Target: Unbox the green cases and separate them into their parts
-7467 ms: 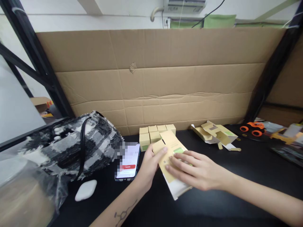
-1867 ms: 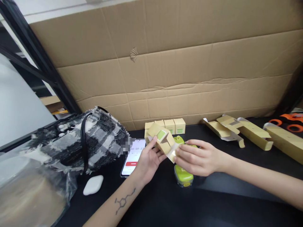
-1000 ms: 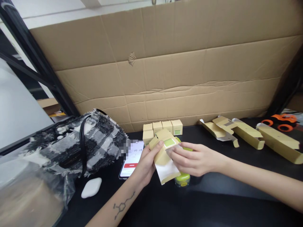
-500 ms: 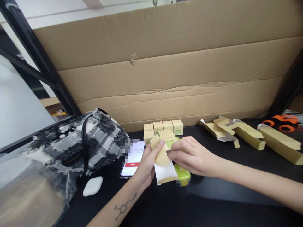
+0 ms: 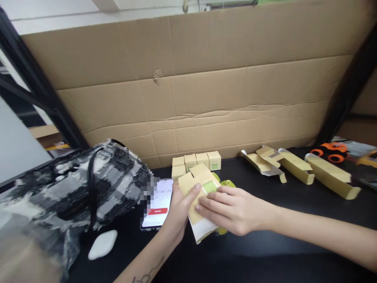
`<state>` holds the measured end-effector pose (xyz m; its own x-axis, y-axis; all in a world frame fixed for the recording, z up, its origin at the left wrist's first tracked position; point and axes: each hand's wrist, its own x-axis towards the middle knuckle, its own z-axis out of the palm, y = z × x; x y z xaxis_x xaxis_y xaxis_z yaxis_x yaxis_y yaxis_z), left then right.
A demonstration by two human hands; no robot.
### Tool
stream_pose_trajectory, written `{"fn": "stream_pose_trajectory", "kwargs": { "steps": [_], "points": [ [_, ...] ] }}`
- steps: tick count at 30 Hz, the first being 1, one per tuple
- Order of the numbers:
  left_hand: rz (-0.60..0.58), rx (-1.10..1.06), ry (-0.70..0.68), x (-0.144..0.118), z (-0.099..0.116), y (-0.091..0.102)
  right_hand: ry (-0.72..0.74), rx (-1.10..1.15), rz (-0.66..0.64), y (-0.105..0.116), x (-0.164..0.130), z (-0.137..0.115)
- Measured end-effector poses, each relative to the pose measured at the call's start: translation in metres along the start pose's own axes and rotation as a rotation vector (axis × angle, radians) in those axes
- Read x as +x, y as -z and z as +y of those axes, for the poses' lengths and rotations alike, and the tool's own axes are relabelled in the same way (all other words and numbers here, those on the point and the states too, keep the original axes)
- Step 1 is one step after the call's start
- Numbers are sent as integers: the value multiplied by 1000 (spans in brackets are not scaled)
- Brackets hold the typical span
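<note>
Above the black table, a pale yellow cardboard box (image 5: 202, 176) with a green label and a white inner flap is tilted between my hands. My left hand (image 5: 178, 210) grips its left edge, thumb across the front. The fingers of my right hand (image 5: 232, 210) press together on the box's front and right side, partly covering the label. Behind and beneath them shows part of a lime-green object (image 5: 228, 183), mostly hidden. Just beyond the held box stand several small yellow boxes (image 5: 214, 161) in a cluster.
Opened yellow cartons (image 5: 330, 175) lie at the right, near an orange toy vehicle (image 5: 334, 152). To the left are a lit phone (image 5: 157, 212), a white case (image 5: 103, 244), a shaggy checked bag (image 5: 120, 177) and a plastic bag (image 5: 32, 247). A cardboard sheet (image 5: 206, 90) rises behind.
My right fingers have moved from the box's right edge onto its front. The box now looks flatter, with its lower fold pressed down. The whole view has shifted slightly.
</note>
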<state>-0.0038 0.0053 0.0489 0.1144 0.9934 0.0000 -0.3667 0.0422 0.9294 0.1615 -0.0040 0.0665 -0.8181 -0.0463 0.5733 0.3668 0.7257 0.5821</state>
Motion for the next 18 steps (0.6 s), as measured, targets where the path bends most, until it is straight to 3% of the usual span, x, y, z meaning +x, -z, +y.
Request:
{"fn": "stream_pose_trajectory", "kwargs": {
  "steps": [3,5,8,10,13,18],
  "points": [
    [-8,-52,37,2,4,1,-141,31,40,14,-11,21],
    [-30,-47,5,5,7,2,-331,18,102,30,-31,47],
    [-33,-4,-22,9,10,4,-653,-106,118,56,-80,94],
    [-49,13,-23,10,10,4,-780,-204,58,68,-121,121],
    [-82,43,-35,9,6,3,-836,-205,-34,74,-180,145],
    [-111,76,-20,5,4,-1,-849,-48,-294,73,-242,145]
  ]
}}
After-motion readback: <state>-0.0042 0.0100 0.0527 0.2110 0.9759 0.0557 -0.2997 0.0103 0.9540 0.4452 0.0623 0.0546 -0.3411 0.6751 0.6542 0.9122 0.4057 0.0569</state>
